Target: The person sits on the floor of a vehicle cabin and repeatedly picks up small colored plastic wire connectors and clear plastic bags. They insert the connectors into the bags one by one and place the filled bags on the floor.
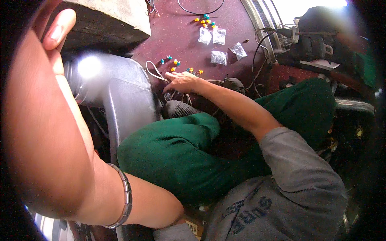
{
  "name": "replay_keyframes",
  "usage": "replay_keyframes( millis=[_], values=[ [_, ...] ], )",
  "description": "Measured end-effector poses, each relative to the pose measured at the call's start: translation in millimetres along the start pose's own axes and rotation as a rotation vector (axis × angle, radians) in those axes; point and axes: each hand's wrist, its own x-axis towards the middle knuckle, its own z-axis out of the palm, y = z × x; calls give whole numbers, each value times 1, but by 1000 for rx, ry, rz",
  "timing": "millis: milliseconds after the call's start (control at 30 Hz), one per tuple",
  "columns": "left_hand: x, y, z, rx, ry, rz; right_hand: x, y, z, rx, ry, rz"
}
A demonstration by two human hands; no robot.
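Observation:
My right hand [183, 83] reaches down to the dark red speckled floor, its fingers and thumb apart. A looped white cable [152, 71] runs up to its fingers; a firm grip on it does not show. Just beyond lie small yellow and teal plastic pieces [175, 63], perhaps connectors. My left hand [58, 40] is raised very close at the upper left, with a metal-link bracelet [125, 197] on that arm. Its thumb shows, but the other fingers are mostly cut off, so what it holds is hidden.
Small clear plastic bags [218, 57] lie on the floor, with more yellow and teal pieces [205, 22] beyond. A grey curved housing [128, 80] and a concrete-like block [108, 20] stand at left. A black cable [261, 42] and a black bag [317, 44] are at right.

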Motion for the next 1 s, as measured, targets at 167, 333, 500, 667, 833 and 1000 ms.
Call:
replay_keyframes(
  millis=[167,333,500,667,833,1000],
  values=[
    [1,-8,5,-26,2,14,-1,0,7,-198,-81,-76],
    [-3,0,10,-33,16,1,2,-3,10,-250,-124,-77],
    [-7,3,15,-41,21,-10,2,-5,4,-207,-145,-22],
    [-7,7,20,-53,18,-15,1,6,0,-125,-110,26],
    [-9,10,23,-60,27,-20,4,14,-8,-62,-113,103],
    [-10,13,25,-74,32,-31,9,12,0,-51,-32,20]
  ],
)
